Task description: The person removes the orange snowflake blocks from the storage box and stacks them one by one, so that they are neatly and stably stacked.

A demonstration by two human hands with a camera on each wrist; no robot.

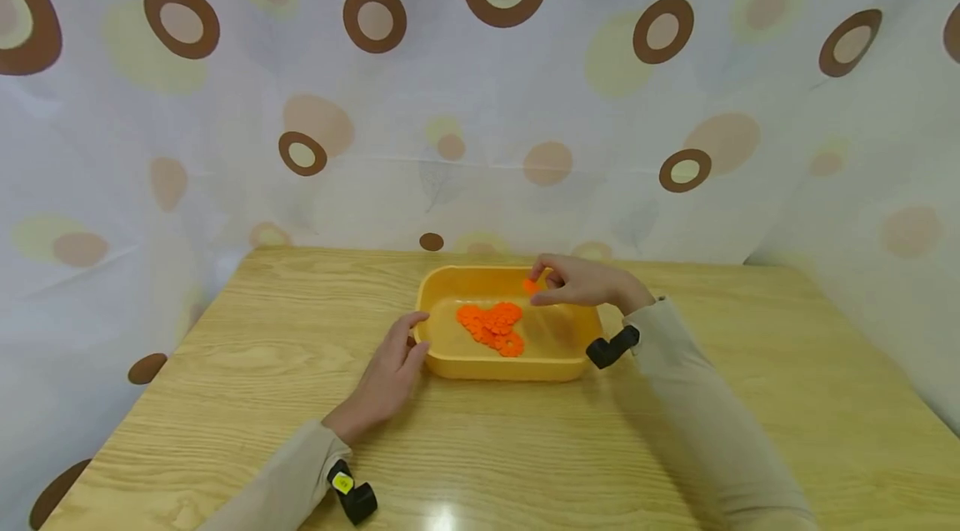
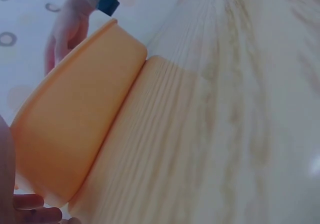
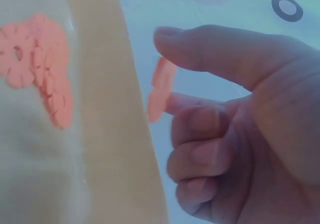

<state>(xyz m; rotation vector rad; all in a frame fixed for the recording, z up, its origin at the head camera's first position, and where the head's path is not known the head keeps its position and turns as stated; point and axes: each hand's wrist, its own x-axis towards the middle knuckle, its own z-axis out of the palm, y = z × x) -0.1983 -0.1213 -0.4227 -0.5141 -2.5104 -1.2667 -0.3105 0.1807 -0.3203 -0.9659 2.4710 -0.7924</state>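
A yellow plastic basin (image 1: 510, 370) stands on the table, several flower-shaped orange discs (image 1: 491, 324) heaped on its floor. My left hand (image 1: 386, 373) holds the basin's left end, fingers and thumb about the rim; some of its fingertips (image 2: 37, 214) show low in the left wrist view. Over the back right of the basin, my right hand (image 1: 581, 281) pinches one orange disc (image 3: 161, 89) between thumb and index finger. That disc appears nearly edge-on in the right wrist view, where the other fingers are curled in towards the palm.
The wooden table (image 1: 495, 456) extends to both sides of the basin and in front of it. Behind rises a pale cloth (image 1: 480, 97) printed with brown rings and ovals. Each wrist carries a small black camera (image 1: 611, 347).
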